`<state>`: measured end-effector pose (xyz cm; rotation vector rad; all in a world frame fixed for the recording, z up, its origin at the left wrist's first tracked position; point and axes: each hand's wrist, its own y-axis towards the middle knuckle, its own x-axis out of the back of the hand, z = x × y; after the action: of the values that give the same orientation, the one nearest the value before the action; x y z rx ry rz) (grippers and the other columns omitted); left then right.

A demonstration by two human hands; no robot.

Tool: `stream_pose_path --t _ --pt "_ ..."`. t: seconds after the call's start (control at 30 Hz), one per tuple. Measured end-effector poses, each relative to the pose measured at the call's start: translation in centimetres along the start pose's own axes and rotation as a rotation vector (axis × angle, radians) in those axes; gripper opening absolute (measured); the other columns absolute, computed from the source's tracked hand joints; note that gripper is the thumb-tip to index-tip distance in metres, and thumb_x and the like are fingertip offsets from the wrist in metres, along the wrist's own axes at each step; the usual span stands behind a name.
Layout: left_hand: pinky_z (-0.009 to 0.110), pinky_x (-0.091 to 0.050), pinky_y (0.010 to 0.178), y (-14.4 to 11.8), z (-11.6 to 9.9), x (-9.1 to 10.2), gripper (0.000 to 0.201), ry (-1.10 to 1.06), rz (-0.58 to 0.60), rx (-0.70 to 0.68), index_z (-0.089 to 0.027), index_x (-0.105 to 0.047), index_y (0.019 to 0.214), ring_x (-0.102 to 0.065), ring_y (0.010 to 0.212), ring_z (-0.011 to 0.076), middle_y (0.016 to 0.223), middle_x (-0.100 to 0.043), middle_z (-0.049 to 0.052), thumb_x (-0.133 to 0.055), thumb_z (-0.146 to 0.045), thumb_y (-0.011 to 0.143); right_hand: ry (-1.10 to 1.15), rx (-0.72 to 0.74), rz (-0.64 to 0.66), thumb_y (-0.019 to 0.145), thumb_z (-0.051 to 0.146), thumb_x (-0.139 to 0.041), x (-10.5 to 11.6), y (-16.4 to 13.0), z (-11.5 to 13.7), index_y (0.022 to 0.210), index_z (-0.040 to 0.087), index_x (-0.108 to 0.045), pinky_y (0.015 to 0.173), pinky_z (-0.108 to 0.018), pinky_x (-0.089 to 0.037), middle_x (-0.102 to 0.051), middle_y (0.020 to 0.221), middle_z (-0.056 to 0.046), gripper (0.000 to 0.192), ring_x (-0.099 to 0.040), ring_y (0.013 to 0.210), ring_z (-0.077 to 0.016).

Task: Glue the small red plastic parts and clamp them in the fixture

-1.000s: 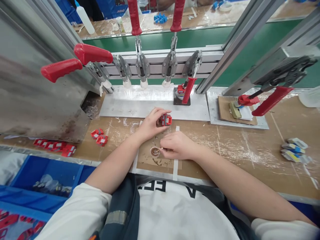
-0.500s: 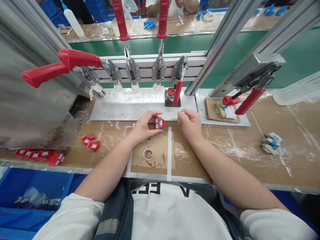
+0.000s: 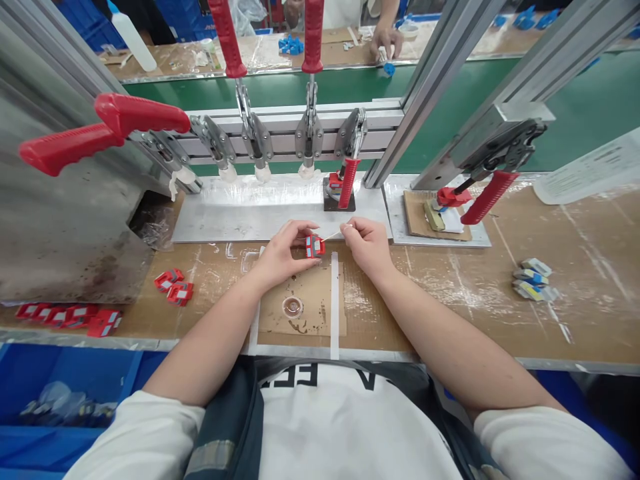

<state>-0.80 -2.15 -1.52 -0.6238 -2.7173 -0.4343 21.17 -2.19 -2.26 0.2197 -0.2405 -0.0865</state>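
Observation:
Between the thumb and fingers of my left hand [image 3: 284,257] is a small red toy car [image 3: 315,246] with pale window patches. My right hand [image 3: 367,245] pinches a thin pale stick [image 3: 331,235], whose far end reaches the car's right side. Whether its tip touches the car, I cannot tell. Below my hands a small round dish of brownish liquid [image 3: 293,307] sits on a stained cardboard piece [image 3: 320,320]. Beyond them, a red-handled toggle clamp [image 3: 349,183] presses down on a red piece [image 3: 335,181] on a dark block.
More red toy cars [image 3: 174,287] lie left of my forearm, with a row [image 3: 65,315] by the table edge. Raised red-handled clamps [image 3: 313,40] stand over the metal plate [image 3: 220,217]. Yellow-and-blue pieces [image 3: 534,280] lie right. Across the bench, another person's hand [image 3: 386,41] holds something blue.
My right hand has come slightly closer to the car, and the stick now reaches it. Across the bench, the other person's hand has come down to the table edge. The view has shifted slightly.

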Motion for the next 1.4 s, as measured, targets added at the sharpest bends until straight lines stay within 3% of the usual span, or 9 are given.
stream_pose_path --t 0.43,0.7,1.03,1.4 --pt "0.042 -0.059 0.106 0.0 0.1 -0.1 0.054 -0.038 -0.014 -0.006 -0.023 -0.060 0.125 -0.068 0.119 0.0225 0.123 -0.064 0.007 -0.086 -0.014 0.079 -0.006 -0.019 -0.036 0.084 0.037 -0.057 -0.2 0.0 0.2 0.056 0.023 -0.036 0.058 -0.029 -0.028 -0.037 0.054 0.005 0.038 -0.033 0.055 -0.0114" --pt "0.041 -0.060 0.105 0.1 0.5 0.0 0.054 -0.035 -0.040 -0.010 -0.023 -0.061 0.124 -0.069 0.116 0.0216 0.125 -0.064 0.007 -0.087 -0.014 0.078 0.000 -0.033 0.027 0.082 0.035 -0.057 -0.1 -0.2 0.6 0.054 0.023 -0.039 0.056 -0.029 -0.027 -0.035 0.052 0.005 0.035 -0.031 0.054 -0.0110" --pt "0.040 -0.062 0.102 0.0 0.4 -0.1 0.045 -0.121 -0.017 -0.011 -0.023 -0.061 0.120 -0.068 0.119 0.0221 0.126 -0.061 0.007 -0.084 -0.014 0.082 0.175 -0.124 0.061 0.082 0.034 -0.059 -0.5 0.0 -0.5 0.052 0.024 -0.040 0.053 -0.027 -0.025 -0.037 0.049 0.005 0.037 -0.033 0.053 -0.0111" --pt "0.036 -0.064 0.094 0.0 0.8 -0.2 0.040 -0.057 -0.037 -0.101 -0.025 -0.061 0.116 -0.062 0.124 0.0232 0.125 -0.056 0.007 -0.083 -0.016 0.083 -0.019 0.099 -0.002 0.087 0.037 -0.058 -0.2 -1.2 1.4 0.057 0.023 -0.042 0.056 -0.028 -0.028 -0.038 0.056 0.004 0.036 -0.035 0.057 -0.0121"
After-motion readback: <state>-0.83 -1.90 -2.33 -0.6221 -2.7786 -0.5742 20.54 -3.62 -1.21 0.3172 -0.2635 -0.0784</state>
